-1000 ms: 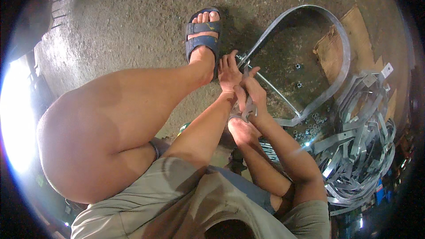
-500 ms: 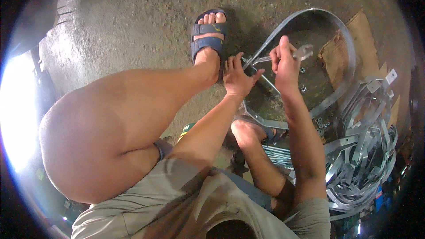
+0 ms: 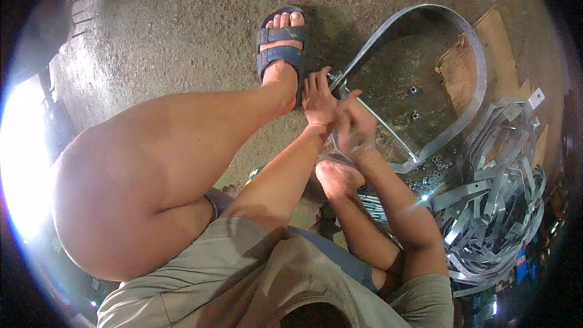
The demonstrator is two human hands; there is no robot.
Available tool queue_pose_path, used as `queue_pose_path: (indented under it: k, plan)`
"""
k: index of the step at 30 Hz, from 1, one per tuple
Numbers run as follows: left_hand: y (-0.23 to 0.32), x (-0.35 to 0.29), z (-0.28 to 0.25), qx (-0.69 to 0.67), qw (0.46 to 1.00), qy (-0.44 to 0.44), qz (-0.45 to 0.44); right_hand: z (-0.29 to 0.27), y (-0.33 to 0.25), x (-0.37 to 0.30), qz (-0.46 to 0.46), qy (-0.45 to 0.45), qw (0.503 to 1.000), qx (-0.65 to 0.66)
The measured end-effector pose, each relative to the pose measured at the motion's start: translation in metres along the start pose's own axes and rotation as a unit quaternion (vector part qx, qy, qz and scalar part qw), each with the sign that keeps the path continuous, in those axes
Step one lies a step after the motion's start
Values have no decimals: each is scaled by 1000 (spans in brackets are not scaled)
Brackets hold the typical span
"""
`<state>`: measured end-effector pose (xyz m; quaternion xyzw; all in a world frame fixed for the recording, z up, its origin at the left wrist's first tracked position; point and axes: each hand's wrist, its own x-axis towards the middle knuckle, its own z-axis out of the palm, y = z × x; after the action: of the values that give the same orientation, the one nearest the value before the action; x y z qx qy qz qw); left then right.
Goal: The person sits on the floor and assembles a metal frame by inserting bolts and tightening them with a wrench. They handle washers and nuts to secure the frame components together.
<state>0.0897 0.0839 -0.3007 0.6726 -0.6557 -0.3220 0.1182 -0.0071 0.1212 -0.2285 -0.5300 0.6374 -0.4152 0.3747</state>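
Observation:
A wide loop of grey metal strap (image 3: 480,79) stands on the floor, with a threaded rod (image 3: 388,127) running across its open end. My left hand (image 3: 319,102) is closed at the strap's left end, its fingers by the nut and rod end. Close beside it, my right hand (image 3: 357,123) is curled and smeared by motion. The wrench in it is mostly hidden; only a greyish bit shows near the wrist.
Loose nuts (image 3: 434,173) lie inside and beside the loop. A pile of bent metal straps (image 3: 498,206) sits at the right, near torn cardboard (image 3: 492,48). Threaded rods (image 3: 373,206) lie beside my right leg. My sandalled foot (image 3: 282,42) is left of the loop.
My right hand has swung left and toward me with the wrench, from inside the loop to beside my left hand. The rod's right part now shows. My left hand stays at the strap end.

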Motion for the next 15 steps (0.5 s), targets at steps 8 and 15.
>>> queue_pose_path:
  k: [8, 15]
  plan:
    - [9, -1, -7, 44, 999, -8, -22, -35, 12, 97, 419, 116, 824, 363]
    - [15, -3, -5, 12, 999, -24, -23, -133, -37, 98, 265, 51, 934, 236]
